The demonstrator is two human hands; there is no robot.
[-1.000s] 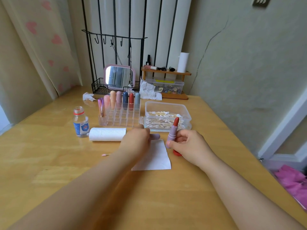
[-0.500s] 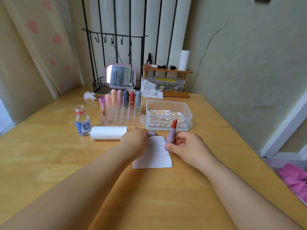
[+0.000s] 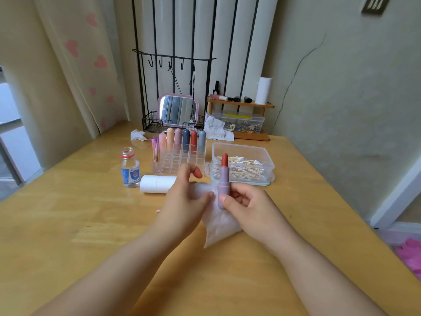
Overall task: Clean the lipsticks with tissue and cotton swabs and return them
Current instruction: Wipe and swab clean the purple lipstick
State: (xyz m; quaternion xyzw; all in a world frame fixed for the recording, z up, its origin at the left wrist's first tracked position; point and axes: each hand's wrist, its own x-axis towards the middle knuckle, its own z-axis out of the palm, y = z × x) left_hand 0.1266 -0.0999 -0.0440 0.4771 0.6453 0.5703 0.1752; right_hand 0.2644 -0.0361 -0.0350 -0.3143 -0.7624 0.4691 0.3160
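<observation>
Wooden table (image 3: 68, 224) bears bottle (image 3: 129, 167), tissue roll (image 3: 155, 184), swab box (image 3: 242, 164), organizer (image 3: 180, 160).

The open lipstick (image 3: 222, 180), a mauve tube with the red bullet up, stands upright in the frame centre. A white tissue (image 3: 218, 221) hangs crumpled just below it. Behind, the clear organizer (image 3: 180, 159) keeps capped lipsticks (image 3: 182, 139) upright in its back row. To the right, a clear box (image 3: 242, 164) holds cotton swabs (image 3: 245, 168).

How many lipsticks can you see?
8. Seven stand along the back row of the clear organizer, the leftmost a pink-gold tube. One open lipstick is in the right hand. Shelf items behind are too small to tell.
</observation>
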